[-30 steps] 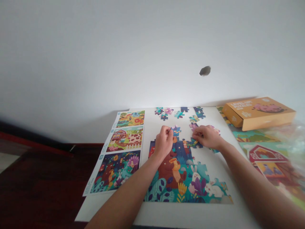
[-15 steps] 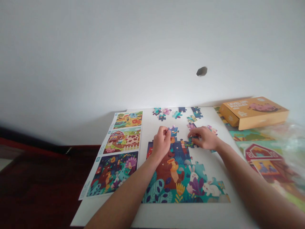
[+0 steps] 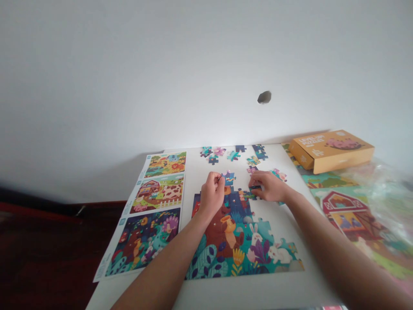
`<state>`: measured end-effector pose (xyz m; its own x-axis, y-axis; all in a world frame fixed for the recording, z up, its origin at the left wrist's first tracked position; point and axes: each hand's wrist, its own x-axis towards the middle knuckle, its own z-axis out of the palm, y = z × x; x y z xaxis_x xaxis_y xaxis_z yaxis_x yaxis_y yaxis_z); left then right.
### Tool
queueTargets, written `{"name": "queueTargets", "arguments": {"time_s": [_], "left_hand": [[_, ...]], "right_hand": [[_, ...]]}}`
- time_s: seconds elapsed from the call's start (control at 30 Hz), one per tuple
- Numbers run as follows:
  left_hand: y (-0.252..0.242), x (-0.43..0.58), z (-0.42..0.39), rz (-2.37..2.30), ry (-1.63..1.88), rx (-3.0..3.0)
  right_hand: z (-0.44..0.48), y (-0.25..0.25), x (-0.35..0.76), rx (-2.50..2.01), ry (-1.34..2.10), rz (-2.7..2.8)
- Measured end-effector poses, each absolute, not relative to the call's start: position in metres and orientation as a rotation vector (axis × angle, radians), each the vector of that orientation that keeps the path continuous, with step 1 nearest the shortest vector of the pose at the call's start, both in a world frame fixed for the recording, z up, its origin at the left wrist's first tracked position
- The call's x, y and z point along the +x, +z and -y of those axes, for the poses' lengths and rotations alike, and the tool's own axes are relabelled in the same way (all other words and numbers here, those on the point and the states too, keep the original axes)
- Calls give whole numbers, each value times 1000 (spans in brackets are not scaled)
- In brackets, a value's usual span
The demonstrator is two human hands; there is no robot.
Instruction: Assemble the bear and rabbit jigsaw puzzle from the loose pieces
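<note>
A partly joined jigsaw puzzle [image 3: 232, 241] with a bear, rabbits and plants lies flat on the white table. My left hand [image 3: 213, 193] is closed in a pinch on a blue puzzle piece [image 3: 229, 178] just above the joined part's upper edge. Bent over the puzzle's upper right side, my right hand [image 3: 267, 186] has its thumb and fingers curled around a dark puzzle piece [image 3: 256, 188], mostly hidden under them. A purple piece [image 3: 252, 170] lies just beyond those fingers, and a pink-and-teal piece [image 3: 278, 174] sits beyond the knuckles.
Several loose pieces [image 3: 233, 155] lie along the table's back by the wall. To the left is a reference sheet [image 3: 158, 193] with three pictures. On the right stand an orange puzzle box [image 3: 343, 150], a farm picture [image 3: 348, 211] and clear plastic wrapping [image 3: 392, 198].
The whole view has shifted slightly, so everything appears a little further left. Both hands stay at nearly the same places over the puzzle, still gripping their pieces.
</note>
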<state>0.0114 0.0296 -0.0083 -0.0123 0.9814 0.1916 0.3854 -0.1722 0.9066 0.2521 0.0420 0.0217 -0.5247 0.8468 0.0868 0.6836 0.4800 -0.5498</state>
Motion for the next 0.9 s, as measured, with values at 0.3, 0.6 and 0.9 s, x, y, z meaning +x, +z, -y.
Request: {"name": "queueTargets", "arguments": {"time_s": [0.3, 0.6, 0.9], "left_hand": [[-11, 11, -31, -1439, 1194, 1584], [-1, 12, -27, -1349, 1180, 1549], [0, 13, -22, -1206, 1069, 1730]], "right_hand": [[-42, 19, 253, -1280, 641, 2384], [-39, 20, 239, -1232, 600, 2171], [-34, 18, 222, -1263, 842, 1951]]}}
